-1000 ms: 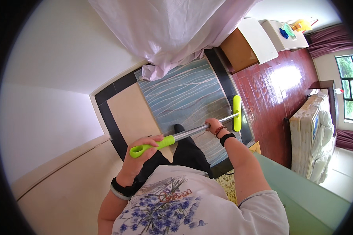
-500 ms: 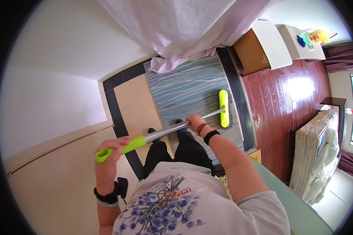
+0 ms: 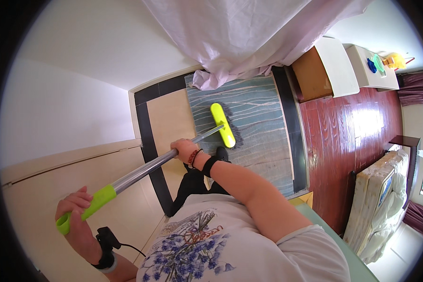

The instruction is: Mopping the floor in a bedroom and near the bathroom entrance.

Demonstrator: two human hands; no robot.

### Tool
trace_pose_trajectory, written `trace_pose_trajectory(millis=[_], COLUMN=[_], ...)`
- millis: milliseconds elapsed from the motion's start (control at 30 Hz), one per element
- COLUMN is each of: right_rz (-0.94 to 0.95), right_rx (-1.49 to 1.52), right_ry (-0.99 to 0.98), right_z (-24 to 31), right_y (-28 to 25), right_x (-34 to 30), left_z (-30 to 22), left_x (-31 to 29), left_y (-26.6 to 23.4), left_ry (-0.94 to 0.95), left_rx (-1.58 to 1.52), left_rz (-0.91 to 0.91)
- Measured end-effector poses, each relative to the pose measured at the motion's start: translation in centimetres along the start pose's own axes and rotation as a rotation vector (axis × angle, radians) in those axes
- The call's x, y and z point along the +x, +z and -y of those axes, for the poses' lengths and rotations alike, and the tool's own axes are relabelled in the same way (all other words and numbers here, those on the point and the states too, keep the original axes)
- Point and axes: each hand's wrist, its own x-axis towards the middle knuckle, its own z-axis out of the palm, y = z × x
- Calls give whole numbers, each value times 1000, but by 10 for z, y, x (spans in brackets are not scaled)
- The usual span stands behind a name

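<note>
Both my hands are on a long mop [image 3: 148, 167] with a silver pole, a lime-green grip and a lime-green head fringed in grey. My left hand [image 3: 75, 210] is wrapped round the green grip at the pole's upper end, at the lower left. Farther along, my right hand [image 3: 184, 149] closes round the metal pole, arm reaching across my body. The mop head lies on a blue-grey rug [image 3: 261, 122] with pale wavy lines, just beyond my shoe [image 3: 222, 154].
A pinkish-white curtain [image 3: 249, 37] hangs at the far side over the rug's edge. White cabinets [image 3: 338, 66] stand at the far right beside a red wood floor [image 3: 326, 141]. A plastic-wrapped mattress [image 3: 373, 202] leans at the right. A white wall and door [image 3: 70, 178] are at my left.
The mop head has moved left across the rug, away from its right edge, and has tilted. Both hands have shifted left with the pole, my left hand also lower.
</note>
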Motion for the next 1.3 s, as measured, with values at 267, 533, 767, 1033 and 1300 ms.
trace_pose_trajectory(millis=[267, 533, 767, 1033, 1300], right_rz=[107, 45, -39, 59, 123], right_rx=[123, -20, -257, -433, -409], right_ry=[-106, -155, 35, 296, 204], right_z=[24, 13, -100, -167, -138], right_y=[-7, -55, -107, -137, -99], right_x=[3, -28, -72, -89, -32], left_z=[-27, -10, 43, 87, 93], left_x=[-10, -13, -17, -18, 4], left_y=[-3, -11, 67, 143, 89], left_ry=[314, 295, -75, -332, -384], left_rx=[-29, -271, -511, -622, -626], left_rz=[197, 160, 321, 462, 310])
